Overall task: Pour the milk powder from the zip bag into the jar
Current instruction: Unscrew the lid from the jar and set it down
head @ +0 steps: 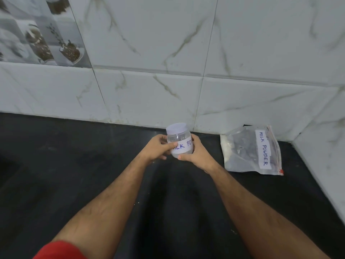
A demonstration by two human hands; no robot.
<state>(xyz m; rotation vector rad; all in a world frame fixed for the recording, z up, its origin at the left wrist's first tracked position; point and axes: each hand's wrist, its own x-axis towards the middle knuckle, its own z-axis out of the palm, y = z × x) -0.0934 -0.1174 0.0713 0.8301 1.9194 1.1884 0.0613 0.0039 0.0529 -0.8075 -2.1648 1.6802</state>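
Small clear plastic jar held at the centre of the frame, slightly tilted, above a black bench. Pale lilac lid on top. White paper label across the front, hand-lettered in blue, reading "MILK PO" before the rest curves out of sight. Whether any powder lies inside cannot be told.

Left hand curled round the jar's left side, thumb laid over the label's start. Right hand wrapped round the right side and base, fingertips showing beneath the label. Both forearms bare, reaching in from the bottom of the frame; a patch of red cloth at lower left.

Clear zip bag lying flat on the bench at right of centre, well apart from the jar, up against the wall. White label reading "MILK POWDER", red slider at its lower right corner, white powder gathered along its left edge.

Behind, white marble-look wall tiles with grey-gold veining, turning a corner at far right. Upper left, a grey decorative tile printed with glass jars of dark grains
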